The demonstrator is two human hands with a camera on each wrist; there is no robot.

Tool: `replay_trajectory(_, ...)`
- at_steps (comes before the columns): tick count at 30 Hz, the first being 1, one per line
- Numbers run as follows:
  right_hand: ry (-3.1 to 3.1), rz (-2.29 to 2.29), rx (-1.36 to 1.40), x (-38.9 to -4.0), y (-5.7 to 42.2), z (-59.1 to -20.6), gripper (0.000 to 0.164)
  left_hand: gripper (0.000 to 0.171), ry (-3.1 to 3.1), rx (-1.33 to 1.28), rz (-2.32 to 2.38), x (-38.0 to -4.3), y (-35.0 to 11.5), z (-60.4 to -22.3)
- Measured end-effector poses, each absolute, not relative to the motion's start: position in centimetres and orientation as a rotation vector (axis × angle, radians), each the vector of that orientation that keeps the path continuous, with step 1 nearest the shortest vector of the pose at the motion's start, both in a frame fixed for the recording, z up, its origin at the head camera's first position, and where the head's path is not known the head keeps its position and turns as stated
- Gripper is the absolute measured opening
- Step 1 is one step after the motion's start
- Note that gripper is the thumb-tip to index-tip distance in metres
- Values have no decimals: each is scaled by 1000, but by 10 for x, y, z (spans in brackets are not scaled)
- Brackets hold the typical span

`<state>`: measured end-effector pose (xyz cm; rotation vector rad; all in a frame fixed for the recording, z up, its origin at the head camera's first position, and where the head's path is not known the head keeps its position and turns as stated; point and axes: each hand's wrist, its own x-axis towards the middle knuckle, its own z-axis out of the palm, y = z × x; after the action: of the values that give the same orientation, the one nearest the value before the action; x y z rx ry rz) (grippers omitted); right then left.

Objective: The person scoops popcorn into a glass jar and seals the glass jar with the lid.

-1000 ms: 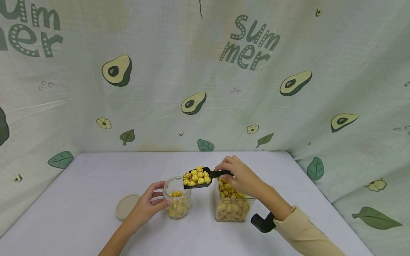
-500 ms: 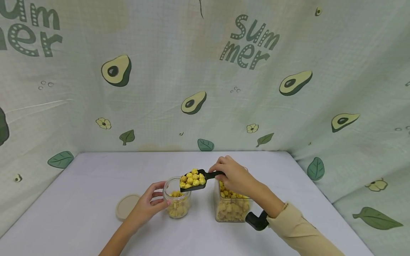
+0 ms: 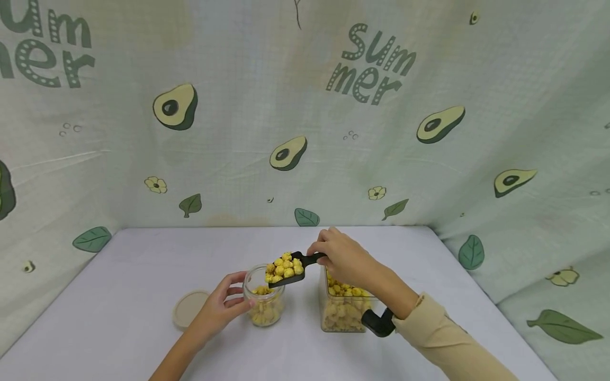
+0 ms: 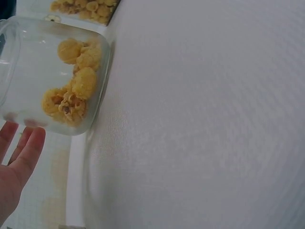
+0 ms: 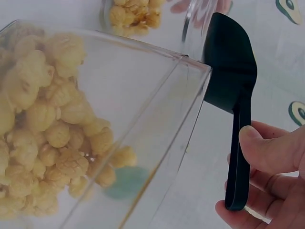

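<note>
A round glass jar (image 3: 266,311) stands on the table, with some yellow popcorn (image 4: 71,98) at its bottom. My left hand (image 3: 221,309) holds it from the left side, thumb in front and fingers behind. My right hand (image 3: 345,258) grips the handle of a black scoop (image 5: 231,64), thumb along it. The scoop carries a heap of popcorn (image 3: 284,268), and its front edge overlaps the jar's mouth in the head view, tipped slightly down to the left. Under the right forearm sits a clear square container (image 3: 344,315) filled with popcorn.
Left of the jar, partly behind the left hand, a beige round lid (image 3: 187,311) lies on the white table (image 3: 157,264). A black camera mount (image 3: 378,323) sticks out at the right wrist. A printed cloth (image 3: 229,106) hangs behind the table.
My right hand has carried the loaded scoop leftward and slightly down, so that it reaches farther over the jar's mouth. The left hand and the jar have stayed in place.
</note>
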<state>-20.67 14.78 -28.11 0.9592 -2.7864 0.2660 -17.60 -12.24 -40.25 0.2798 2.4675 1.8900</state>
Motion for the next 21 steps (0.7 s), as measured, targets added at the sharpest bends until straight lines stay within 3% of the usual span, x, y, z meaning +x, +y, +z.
replay_trajectory(21, -2760, 136, 1009, -204, 146, -272, 21, 59, 2473, 272, 1874, -178, -122, -405)
